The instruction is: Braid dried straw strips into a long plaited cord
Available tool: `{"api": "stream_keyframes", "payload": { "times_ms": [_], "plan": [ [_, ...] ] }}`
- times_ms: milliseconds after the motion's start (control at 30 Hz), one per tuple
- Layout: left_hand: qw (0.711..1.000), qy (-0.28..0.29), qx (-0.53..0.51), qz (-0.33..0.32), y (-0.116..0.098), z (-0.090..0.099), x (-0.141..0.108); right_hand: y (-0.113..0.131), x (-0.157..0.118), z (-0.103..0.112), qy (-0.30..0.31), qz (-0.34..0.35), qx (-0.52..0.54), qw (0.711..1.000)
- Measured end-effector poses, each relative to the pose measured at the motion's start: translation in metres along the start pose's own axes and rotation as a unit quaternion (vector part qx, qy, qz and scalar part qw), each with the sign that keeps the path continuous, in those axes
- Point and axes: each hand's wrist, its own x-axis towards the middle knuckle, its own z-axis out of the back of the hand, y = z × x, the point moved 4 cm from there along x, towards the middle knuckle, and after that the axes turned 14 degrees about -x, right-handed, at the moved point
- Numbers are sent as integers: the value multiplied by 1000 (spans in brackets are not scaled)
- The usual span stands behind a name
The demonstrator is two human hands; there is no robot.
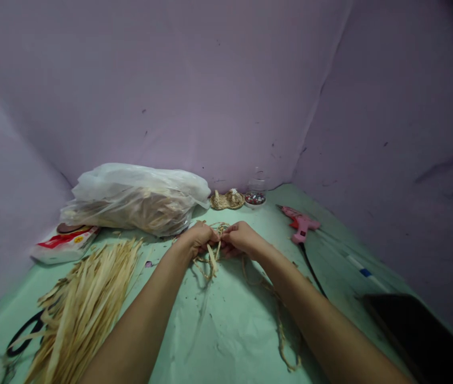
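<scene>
Close together over the middle of the table, my left hand [202, 237] and my right hand [240, 238] both have their fingers pinched on a braided straw cord [210, 269]. A flat pale strip dangles between them, and loops of cord hang just below the fingers. Under my right forearm the cord's long tail [280, 325] runs toward the front of the table. The fingertips partly cover the spot where the strands meet. Left of my left forearm lies a spread bundle of dry straw strips [90, 298].
A plastic bag [138, 197] stands along the back wall. Beside it are a small woven piece [226, 200] and a clear jar of beads [255, 198]. A pink glue gun [301, 221], glue sticks [350, 258] and a dark flat object [418, 336] lie right; black-handled scissors [24, 333] left.
</scene>
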Motion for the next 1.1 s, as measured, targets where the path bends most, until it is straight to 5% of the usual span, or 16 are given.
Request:
{"api": "stream_keyframes", "payload": {
  "times_ms": [367, 600, 900, 1000, 1100],
  "plan": [
    [996, -62, 65, -21, -16, 15, -17, -11, 4, 3, -11, -21, 43, 999],
    [996, -49, 74, -20, -12, 23, -14, -12, 6, 4, -10, -21, 51, 998],
    [973, -55, 220, -39, -23, 67, -27, -13, 5, 3, -9, -11, 51, 999],
    [977, 25, 203, -65, -35, 53, -44, -11, 4, 3, -2, -15, 55, 998],
    [957, 124, 244, -100, -42, 16, -55, -11, 4, 3, 2, -16, 57, 998]
  ]
}}
